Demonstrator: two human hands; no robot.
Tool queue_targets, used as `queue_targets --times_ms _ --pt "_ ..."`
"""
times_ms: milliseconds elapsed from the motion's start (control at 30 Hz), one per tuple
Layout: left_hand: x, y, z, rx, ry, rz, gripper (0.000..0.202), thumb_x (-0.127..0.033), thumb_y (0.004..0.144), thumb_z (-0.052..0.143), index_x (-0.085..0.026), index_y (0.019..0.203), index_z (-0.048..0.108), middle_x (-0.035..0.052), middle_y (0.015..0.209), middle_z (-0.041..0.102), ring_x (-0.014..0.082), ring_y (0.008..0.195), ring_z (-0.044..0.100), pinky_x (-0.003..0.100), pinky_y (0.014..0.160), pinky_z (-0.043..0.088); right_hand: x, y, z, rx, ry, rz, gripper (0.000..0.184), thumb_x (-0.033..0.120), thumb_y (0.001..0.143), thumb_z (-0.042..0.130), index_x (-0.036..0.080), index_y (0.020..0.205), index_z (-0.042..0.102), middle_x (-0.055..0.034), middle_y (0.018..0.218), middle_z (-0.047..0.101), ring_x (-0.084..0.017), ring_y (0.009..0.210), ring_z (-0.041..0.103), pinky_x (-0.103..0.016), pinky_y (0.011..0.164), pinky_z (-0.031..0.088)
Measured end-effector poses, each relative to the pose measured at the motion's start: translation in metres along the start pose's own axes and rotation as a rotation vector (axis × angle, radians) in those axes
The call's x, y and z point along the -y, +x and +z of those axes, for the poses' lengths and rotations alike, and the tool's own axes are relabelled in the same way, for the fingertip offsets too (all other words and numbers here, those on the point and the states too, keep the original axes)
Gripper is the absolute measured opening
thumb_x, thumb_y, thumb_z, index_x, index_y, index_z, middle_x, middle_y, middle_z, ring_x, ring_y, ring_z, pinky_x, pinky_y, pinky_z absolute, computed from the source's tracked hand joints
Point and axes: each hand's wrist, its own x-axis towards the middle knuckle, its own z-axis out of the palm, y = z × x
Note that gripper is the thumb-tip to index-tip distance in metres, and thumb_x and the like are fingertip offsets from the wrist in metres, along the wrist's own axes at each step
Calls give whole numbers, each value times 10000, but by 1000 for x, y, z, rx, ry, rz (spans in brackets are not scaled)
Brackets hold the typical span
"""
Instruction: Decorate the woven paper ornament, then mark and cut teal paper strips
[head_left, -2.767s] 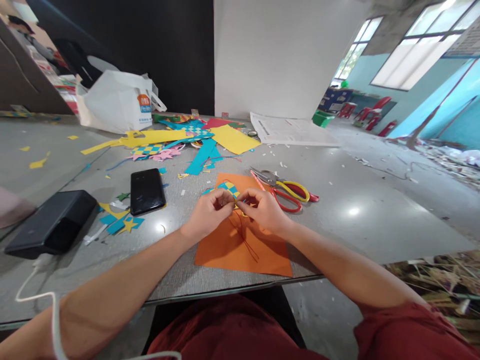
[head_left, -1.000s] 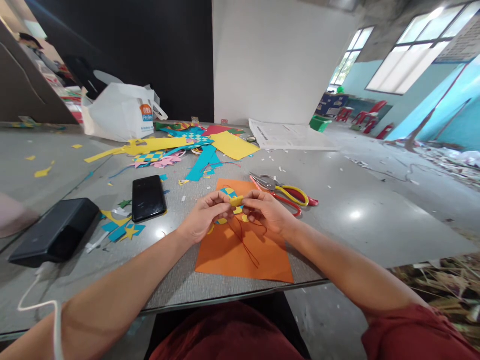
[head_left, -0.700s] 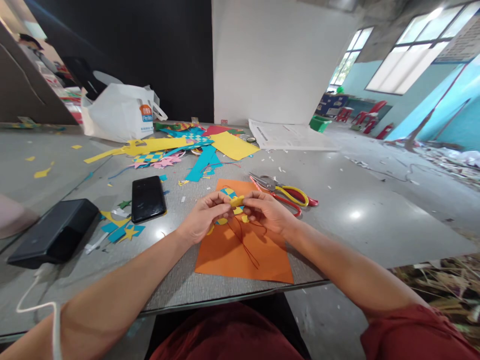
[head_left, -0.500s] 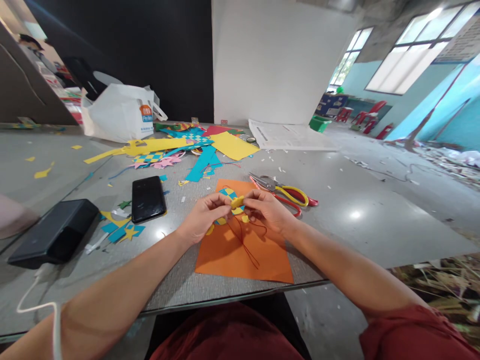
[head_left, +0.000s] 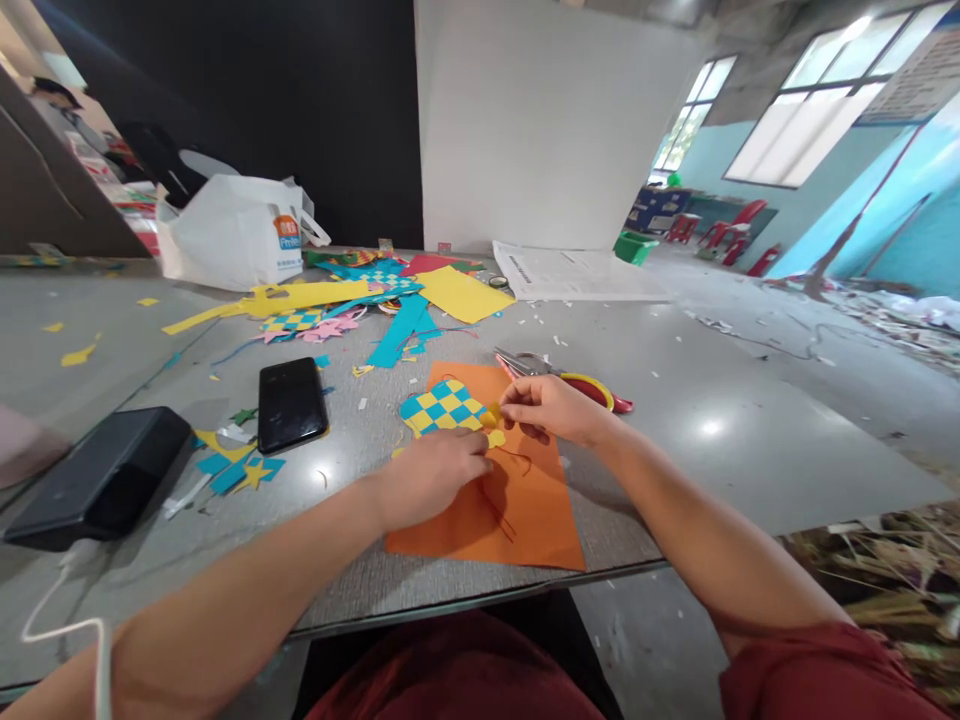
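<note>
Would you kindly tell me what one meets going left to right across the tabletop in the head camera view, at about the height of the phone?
black power bank, black smartphone, yellow-and-blue woven paper, scissors

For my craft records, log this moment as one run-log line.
left hand: touching blue-and-yellow woven paper | right hand: pinching yellow paper strip | beneath: orange paper sheet

Grey table (head_left: pixel 697 480) holds orange paper (head_left: pixel 532 530), scissors (head_left: pixel 577 390), a phone (head_left: pixel 291 405)
</note>
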Motion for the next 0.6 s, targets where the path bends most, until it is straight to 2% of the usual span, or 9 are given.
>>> queue_targets --times_ms 100,233,300,400,500,600 --pt "-1 2 -1 54 33 -2 269 19 921 508 -159 915 711 99 1008 709 243 950 701 349 799 565 3 -2 -2 34 -11 34 210 348 885 728 164 862 631 -23 776 709 -64 488 502 -188 396 411" --pt "1 3 2 55 7 -29 241 12 944 491 -139 953 679 105 1036 711 256 978 697 376 831 569 4 -3 -3 38 30 103 168 310 938 685 166 919 602 -45 856 740 -66 503 553 -176 391 431" --pt "3 4 5 19 -60 -71 227 -15 968 480 -144 975 668 103 1043 714 249 977 695 375 834 566 3 -2 -3 46 72 145 149 293 966 657 169 940 579 -54 886 754 -65 500 579 -168 387 437" --pt "6 4 8 -97 -209 -165 196 -71 1003 467 -164 986 639 85 1021 714 223 951 691 354 824 557 4 -2 -1 110 90 217 118 252 1013 589 179 937 536 -54 880 768 -67 486 610 -156 386 432" --pt "9 2 9 -199 -327 -194 173 -95 1018 466 -177 997 617 62 985 715 201 921 685 328 816 544 8 -2 2 200 -15 314 148 217 1065 485 185 924 512 -50 840 779 -66 452 609 -154 388 415" --pt "11 0 10 -234 -319 -169 176 -104 1021 481 -177 983 636 66 976 716 206 933 681 328 831 537 11 -3 2 229 -146 357 171 205 1083 434 194 919 483 -44 777 784 -72 417 587 -167 395 421"
